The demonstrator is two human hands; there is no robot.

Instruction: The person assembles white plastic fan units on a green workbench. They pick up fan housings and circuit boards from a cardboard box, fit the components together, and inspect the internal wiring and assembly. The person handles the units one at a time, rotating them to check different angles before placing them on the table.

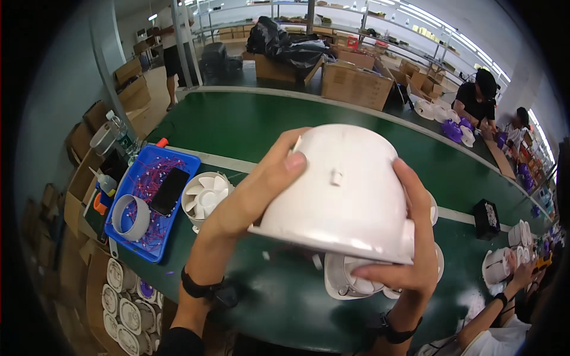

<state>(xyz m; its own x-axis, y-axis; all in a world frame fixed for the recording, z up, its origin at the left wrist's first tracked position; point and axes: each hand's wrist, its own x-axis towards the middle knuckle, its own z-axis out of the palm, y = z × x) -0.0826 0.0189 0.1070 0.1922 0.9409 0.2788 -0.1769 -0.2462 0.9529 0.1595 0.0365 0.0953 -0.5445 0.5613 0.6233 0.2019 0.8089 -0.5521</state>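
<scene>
Between both hands I hold a large white plastic housing (332, 204), rounded like a tub, with a flat rim along its lower side and a small peg on its wall. My left hand (270, 178) grips its left side, thumb on the wall. Wrapped round the right side is my right hand (418, 237), its thumb below the rim. Behind the housing, partly hidden, are white round fan housings (347, 279) on the green table. Another white fan unit (205, 194), its blades showing, stands beside my left forearm.
At left a blue tray (155, 254) holds thin wires, a dark phone (170, 191) and a white ring (130, 218). A clear bottle (122, 135) stands behind it. A carton of white housings (130, 314) sits lower left. A black box (487, 218) and a co-worker's hands (522, 276) are at right.
</scene>
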